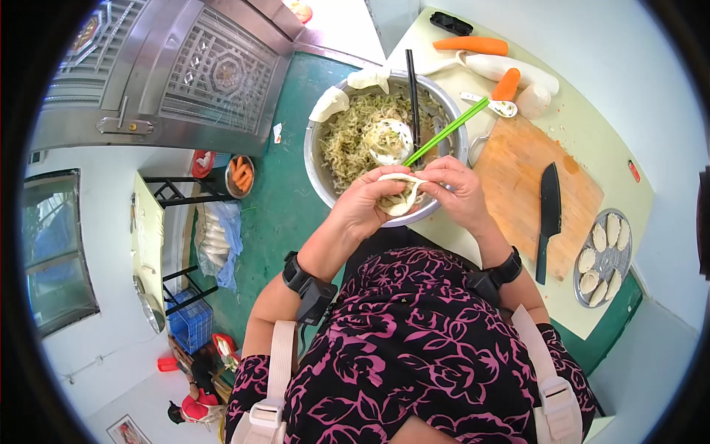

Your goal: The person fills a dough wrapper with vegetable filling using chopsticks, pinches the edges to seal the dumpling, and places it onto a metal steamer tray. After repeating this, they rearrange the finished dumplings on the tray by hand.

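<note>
Above the near rim of a large metal basin, a half-folded dumpling with pale dough and some filling showing is between my two hands. My left hand cups it from below and the side, fingers closed round the dough. With thumb and fingertips, my right hand pinches its right edge. Shredded greenish filling fills the basin, and a small white bowl sits in it. Green chopsticks and black chopsticks lean there. Two pieces of dough hang over the far rim.
Right of the basin, a cutting board carries a black knife. A metal plate holds several dumplings. Carrots, a white radish and a spoon lie at the back. Another person is far off at lower left.
</note>
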`<state>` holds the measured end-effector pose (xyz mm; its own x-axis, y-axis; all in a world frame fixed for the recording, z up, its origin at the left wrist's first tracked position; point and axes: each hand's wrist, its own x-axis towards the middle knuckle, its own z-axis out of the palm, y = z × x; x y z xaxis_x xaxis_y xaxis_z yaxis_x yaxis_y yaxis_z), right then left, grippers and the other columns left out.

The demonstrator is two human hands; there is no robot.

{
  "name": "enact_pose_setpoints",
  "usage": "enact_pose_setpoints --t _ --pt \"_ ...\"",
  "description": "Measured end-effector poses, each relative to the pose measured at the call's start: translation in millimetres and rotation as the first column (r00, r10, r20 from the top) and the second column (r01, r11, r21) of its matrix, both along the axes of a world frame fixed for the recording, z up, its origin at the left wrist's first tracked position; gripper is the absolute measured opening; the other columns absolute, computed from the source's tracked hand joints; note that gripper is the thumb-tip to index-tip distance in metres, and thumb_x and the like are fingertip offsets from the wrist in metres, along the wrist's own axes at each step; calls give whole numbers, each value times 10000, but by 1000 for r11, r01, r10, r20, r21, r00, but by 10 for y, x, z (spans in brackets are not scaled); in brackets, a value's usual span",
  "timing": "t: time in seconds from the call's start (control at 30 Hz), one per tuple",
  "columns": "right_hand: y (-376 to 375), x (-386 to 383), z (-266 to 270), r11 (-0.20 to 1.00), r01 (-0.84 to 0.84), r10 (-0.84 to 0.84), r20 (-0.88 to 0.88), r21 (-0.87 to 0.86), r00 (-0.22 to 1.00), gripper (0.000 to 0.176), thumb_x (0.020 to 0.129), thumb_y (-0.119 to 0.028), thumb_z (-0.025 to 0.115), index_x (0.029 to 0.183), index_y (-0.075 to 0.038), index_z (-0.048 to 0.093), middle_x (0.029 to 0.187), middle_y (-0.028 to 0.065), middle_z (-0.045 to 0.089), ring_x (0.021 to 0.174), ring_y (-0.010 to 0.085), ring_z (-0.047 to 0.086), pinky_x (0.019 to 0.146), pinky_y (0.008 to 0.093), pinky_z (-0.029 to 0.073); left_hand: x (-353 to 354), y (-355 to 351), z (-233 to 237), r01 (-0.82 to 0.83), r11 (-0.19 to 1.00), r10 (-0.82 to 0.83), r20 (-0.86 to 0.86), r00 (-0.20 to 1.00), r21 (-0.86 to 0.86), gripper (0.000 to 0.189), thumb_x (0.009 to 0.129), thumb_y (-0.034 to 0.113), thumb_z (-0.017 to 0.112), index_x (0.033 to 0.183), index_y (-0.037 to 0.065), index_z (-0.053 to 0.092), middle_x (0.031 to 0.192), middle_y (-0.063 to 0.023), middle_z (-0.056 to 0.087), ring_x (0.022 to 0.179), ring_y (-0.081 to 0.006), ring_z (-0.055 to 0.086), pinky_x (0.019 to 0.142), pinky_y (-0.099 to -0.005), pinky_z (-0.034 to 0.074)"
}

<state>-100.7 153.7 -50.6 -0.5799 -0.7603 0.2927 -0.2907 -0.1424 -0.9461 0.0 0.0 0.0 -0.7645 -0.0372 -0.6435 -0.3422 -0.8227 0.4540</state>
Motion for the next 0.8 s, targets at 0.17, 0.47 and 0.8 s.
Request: enact_pose_setpoints --t 0.17,0.47,0.8 --pt "102 -69 192 994 -107 100 148 37 984 376 678 -30 659 1045 -44 581 976 71 556 861 165 520 726 264 420 5 63 -100 16 1000 -16 16 1000 -9 226 750 -50 508 954 33 555 973 -124 576 882 -241 583 736 -398 518" --pt "53 -94 148 983 -155 157 -10 93 988 339 668 -139 690 985 -46 612 898 76 575 858 208 534 753 295 423 -11 75 65 89 995 -93 70 993 52 195 726 -28 551 913 27 546 922 -98 579 822 -224 598 687 -393 535" --pt "44 -62 142 984 -167 165 39 70 986 356 654 -141 705 980 -37 610 882 83 575 838 211 544 734 294 433 -16 64 -161 113 989 -114 -11 993 -92 226 714 -44 554 927 27 530 881 -116 585 738 -208 610 656 -338 538"
